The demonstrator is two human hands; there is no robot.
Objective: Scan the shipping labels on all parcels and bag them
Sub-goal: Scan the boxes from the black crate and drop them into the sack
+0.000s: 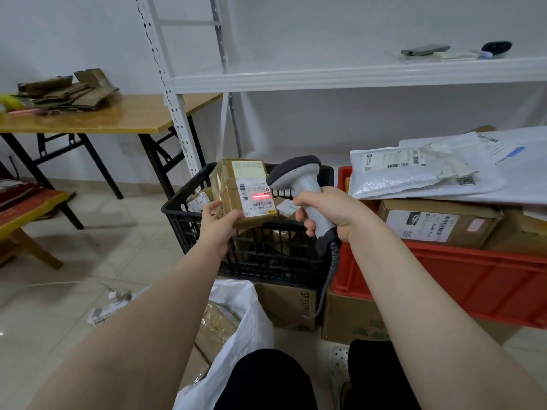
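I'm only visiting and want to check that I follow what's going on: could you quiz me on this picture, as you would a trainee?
1. True or false: the right hand grips the scanner.
2. Fill in: the red scan line falls on the box's ____.
3. The box is held over a crate coloured: A black; B blue; C green.
Key: 1 true; 2 label; 3 A.

Near your knees, the pale tiled floor [88, 247] holds a brown cardboard box with black letters [284, 303], a brown cardboard box with green print [352, 321] and a white plastic bag [248, 315]. On your left, the yellow wooden worktop [133, 113] carries a pile of flat brown cardboard [68, 90].
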